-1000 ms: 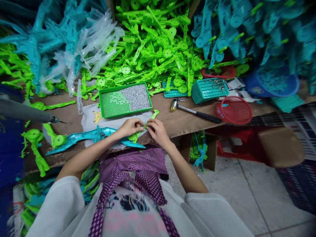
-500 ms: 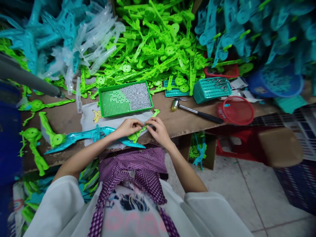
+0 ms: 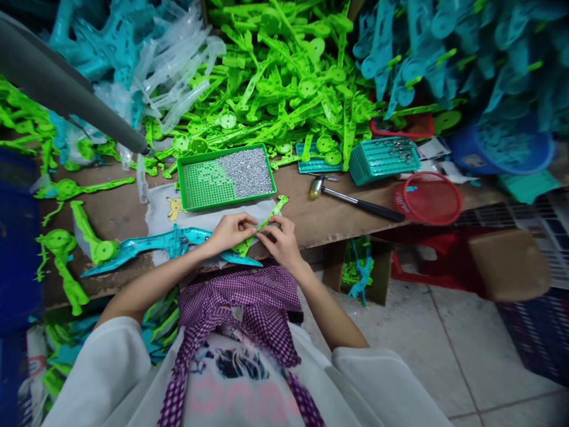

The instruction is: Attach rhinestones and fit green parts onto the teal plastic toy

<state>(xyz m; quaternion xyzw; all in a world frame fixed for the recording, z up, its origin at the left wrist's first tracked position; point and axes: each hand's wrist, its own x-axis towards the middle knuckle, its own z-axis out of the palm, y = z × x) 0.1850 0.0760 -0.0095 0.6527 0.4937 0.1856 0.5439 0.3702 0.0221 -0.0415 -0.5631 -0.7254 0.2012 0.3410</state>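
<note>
A thin green plastic strip (image 3: 265, 223) lies slanted on the table edge, near the middle of the view. The left hand (image 3: 231, 230) pinches its lower part with bent fingers. The right hand (image 3: 280, 236) pinches it too, just beside the left one, fingers curled on the strip. Under the hands lies a long blue plastic part (image 3: 151, 248) on a white cloth (image 3: 162, 213) with a small yellow cartoon animal printed on it.

At 12 o'clock from the hands sits a green tray (image 3: 226, 177) with shiny little metal bits. At 2 o'clock lie a hammer (image 3: 355, 200) and a red basket (image 3: 428, 197). The brown table (image 3: 311, 219) is covered further back by heaps of green parts (image 3: 275, 77) and blue parts (image 3: 444, 53). The floor (image 3: 444, 356) has pale tiles. No writing can be read.
</note>
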